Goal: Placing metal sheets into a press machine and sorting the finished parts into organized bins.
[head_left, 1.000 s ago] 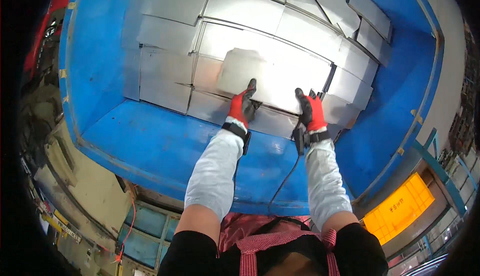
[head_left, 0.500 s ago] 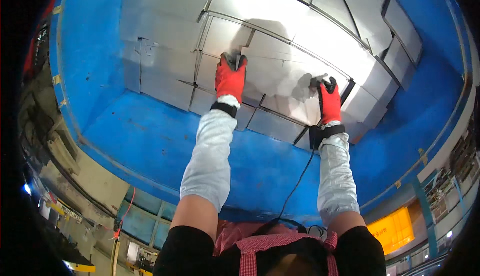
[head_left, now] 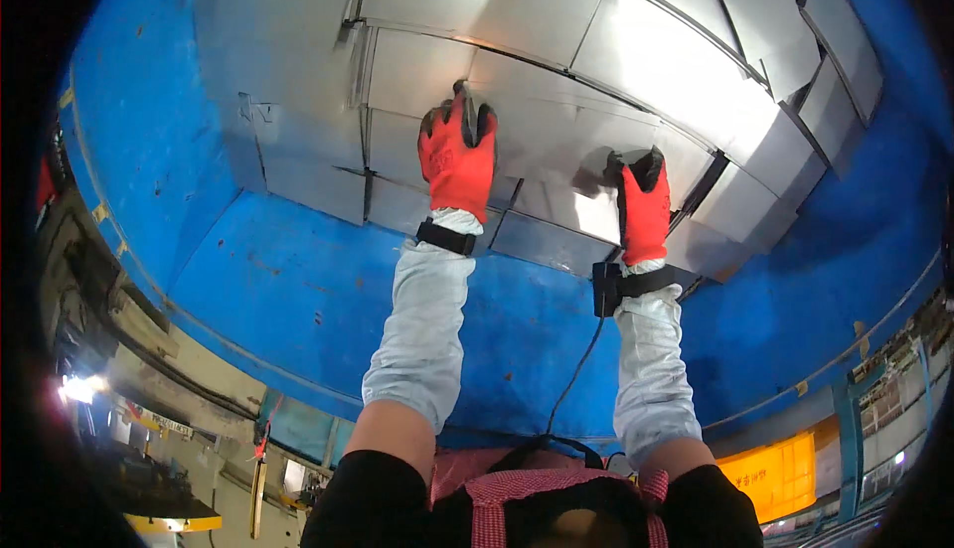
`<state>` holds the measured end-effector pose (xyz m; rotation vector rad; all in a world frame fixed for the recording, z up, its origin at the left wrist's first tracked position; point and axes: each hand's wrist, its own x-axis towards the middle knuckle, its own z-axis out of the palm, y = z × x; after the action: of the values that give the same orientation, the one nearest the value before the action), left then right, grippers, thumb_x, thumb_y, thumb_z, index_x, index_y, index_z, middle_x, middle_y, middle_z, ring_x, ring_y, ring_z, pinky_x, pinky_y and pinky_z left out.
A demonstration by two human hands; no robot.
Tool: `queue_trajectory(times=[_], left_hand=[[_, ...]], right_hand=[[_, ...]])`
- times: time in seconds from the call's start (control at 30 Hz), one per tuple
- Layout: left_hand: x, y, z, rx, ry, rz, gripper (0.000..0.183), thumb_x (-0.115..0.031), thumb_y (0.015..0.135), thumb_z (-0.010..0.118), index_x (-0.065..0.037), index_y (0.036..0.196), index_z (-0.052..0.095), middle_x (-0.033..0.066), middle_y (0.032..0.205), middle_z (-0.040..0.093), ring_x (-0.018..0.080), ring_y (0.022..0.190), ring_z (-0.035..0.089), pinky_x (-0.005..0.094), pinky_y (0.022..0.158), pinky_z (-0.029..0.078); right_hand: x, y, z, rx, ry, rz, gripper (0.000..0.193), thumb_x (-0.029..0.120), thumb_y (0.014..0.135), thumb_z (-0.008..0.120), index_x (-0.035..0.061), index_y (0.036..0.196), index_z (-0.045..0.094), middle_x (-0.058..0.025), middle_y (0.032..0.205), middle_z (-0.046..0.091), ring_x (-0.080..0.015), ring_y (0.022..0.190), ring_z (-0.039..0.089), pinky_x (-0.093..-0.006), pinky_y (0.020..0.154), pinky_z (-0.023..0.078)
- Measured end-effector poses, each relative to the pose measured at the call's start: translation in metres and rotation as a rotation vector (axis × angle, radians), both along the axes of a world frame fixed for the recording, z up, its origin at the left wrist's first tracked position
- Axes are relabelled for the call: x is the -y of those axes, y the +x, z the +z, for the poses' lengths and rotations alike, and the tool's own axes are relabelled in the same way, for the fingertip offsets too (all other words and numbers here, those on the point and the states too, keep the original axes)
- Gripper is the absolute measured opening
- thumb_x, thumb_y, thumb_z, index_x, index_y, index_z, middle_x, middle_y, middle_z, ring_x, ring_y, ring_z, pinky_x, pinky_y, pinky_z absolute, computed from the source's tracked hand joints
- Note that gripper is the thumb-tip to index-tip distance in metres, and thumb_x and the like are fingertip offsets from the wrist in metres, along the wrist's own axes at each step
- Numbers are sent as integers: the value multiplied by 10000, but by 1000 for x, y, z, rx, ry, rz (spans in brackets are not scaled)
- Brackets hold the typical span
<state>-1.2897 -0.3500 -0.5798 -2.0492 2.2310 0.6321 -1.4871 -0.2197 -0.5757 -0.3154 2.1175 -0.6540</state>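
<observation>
The left hand and right hand, both in red gloves with black fingertips, are apart, each laid over the metal plates. Between them lies a grey metal plate, flat on the upper layer of the stack; the left fingers are at its left side and the right fingers near its right end. Thumb and fingers are parted on each hand, but whether either pinches the plate cannot be told, as the contact points are dark and partly hidden. The step in hand is judged to be positioning this plate among its neighbours. The next move would call for level pressure from both hands, edges aligned, before release; a skewed plate could catch on an adjoining one. Around it, further plates lie in uneven rows, with a dark gap just beyond the right hand. A black cable runs down from the right wrist strap and might snag. The stack sits within a blue bin; outside it, at lower right, is an orange crate.
</observation>
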Motion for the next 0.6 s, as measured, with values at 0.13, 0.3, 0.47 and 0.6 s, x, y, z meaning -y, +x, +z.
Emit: queue_trajectory(times=[0.13,0.3,0.47,0.6], left_hand=[[0,0,-8,-493,123,657,509,-242,807,620,-55,1239,427,103,1113,525,204,985,512,308,836,415],[-61,20,-23,-1096,344,1182,494,-352,861,521,-105,1271,399,36,1030,521,127,801,505,245,699,449],[-82,10,-29,-1332,788,1465,494,-415,863,479,-202,1299,385,-13,955,502,119,817,497,274,734,441],[-55,-9,-38,-1432,810,1494,409,-513,771,571,-206,1040,552,15,981,586,185,841,560,350,675,465]], right_hand=[[39,4,24,-575,-183,370,650,220,713,649,9,1262,374,-207,1150,473,-340,1028,488,-392,863,410],[64,40,1,-536,-288,739,693,294,676,648,49,1268,383,-170,1246,412,-352,1149,369,-452,985,269],[76,56,-2,-621,-193,683,730,377,683,633,85,1292,355,-160,1266,391,-350,1174,342,-479,989,230],[81,55,-5,-679,-84,686,729,439,683,615,104,1283,370,-158,1255,393,-354,1177,330,-499,980,224]])
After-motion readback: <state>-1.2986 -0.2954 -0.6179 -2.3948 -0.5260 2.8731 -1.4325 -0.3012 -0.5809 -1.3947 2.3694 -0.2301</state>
